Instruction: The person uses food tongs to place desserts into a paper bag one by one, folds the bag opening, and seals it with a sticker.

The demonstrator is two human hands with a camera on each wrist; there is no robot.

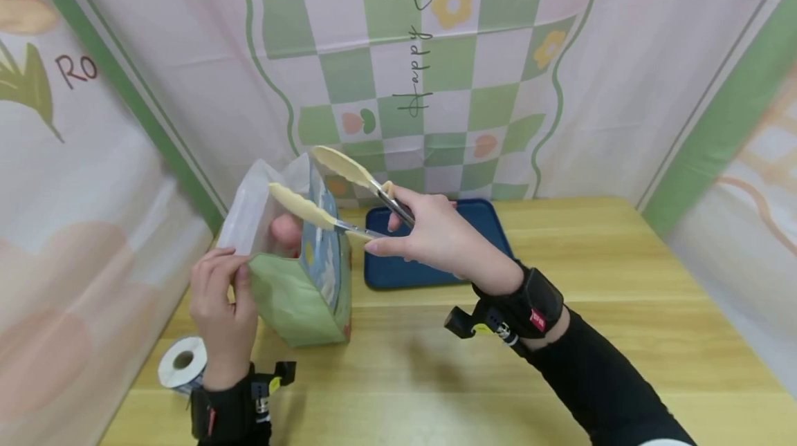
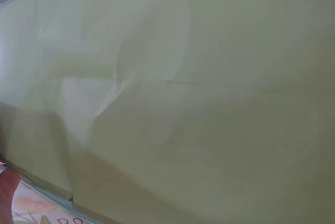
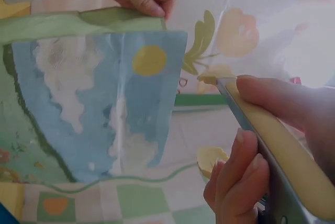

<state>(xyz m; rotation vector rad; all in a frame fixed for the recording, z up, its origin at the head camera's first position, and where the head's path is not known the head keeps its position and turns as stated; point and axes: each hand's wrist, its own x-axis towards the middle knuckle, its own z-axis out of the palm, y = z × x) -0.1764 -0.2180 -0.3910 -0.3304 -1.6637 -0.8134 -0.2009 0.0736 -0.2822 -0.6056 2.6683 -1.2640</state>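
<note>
A green paper bag (image 1: 295,304) with a blue sky-and-cloud picture on its side stands upright at the left, its mouth spread. Inside it a round pinkish thing (image 1: 286,230) shows; its kind is unclear. My left hand (image 1: 221,304) pinches the bag's near left rim. My right hand (image 1: 436,231) grips metal tongs with cream-coloured tips (image 1: 303,207), their arms spread apart at the bag's mouth with nothing seen between them. In the right wrist view, the thumb presses on one handle of the tongs (image 3: 288,150). Green bag paper (image 2: 209,145) fills most of the left wrist view.
A dark blue tray (image 1: 398,279) lies behind my right hand; the hand and tongs cover part of it. Left of the bag, close to my left wrist, stands a white roll (image 1: 187,359). Patterned cloth (image 1: 398,72) hangs around the wooden table (image 1: 591,349).
</note>
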